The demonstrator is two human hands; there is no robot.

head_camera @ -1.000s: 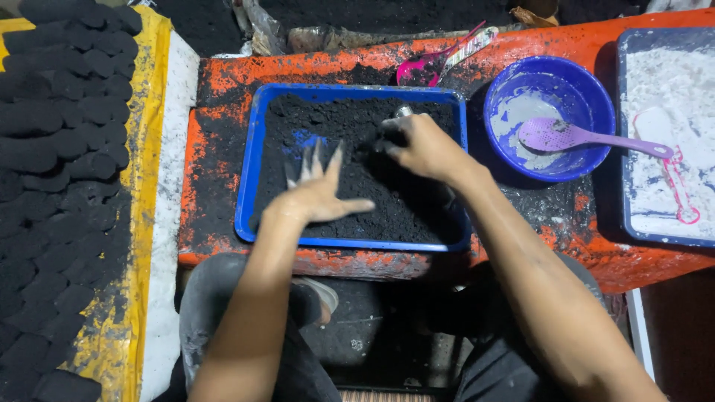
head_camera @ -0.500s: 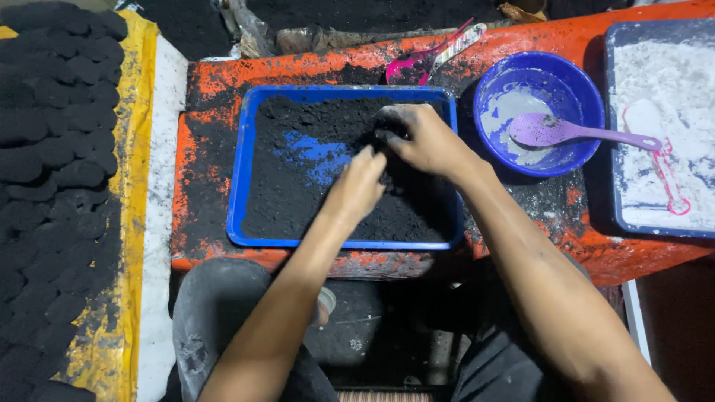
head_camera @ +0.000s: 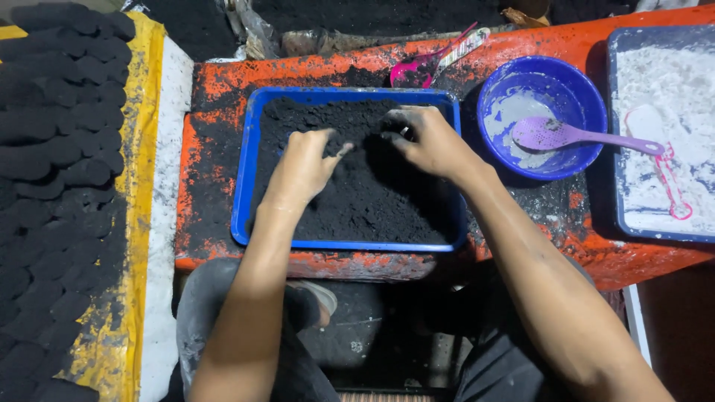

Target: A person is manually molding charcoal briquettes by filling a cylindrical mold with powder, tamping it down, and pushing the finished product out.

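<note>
I see my left hand (head_camera: 302,165) and right hand (head_camera: 432,141), fingers curled loosely, nothing clamped, raking black powder (head_camera: 372,201) inside the blue tray (head_camera: 242,186) at the orange surface's (head_camera: 216,89) near edge.

On the paint-worn orange table (head_camera: 223,89) sits a rectangular blue plastic tray (head_camera: 243,195) filled with black powder (head_camera: 372,201), and both hands, left (head_camera: 304,165) and right (head_camera: 430,143), rest in that powder. To its right stands a round blue plastic bowl (head_camera: 570,89) holding a purple plastic spoon (head_camera: 573,135), with a flat tray of white powder (head_camera: 655,201) further right. A pink plastic scoop (head_camera: 417,71) lies behind the blue tray, and rows of black pressed cakes (head_camera: 52,149) lie off the table's left side.
</note>
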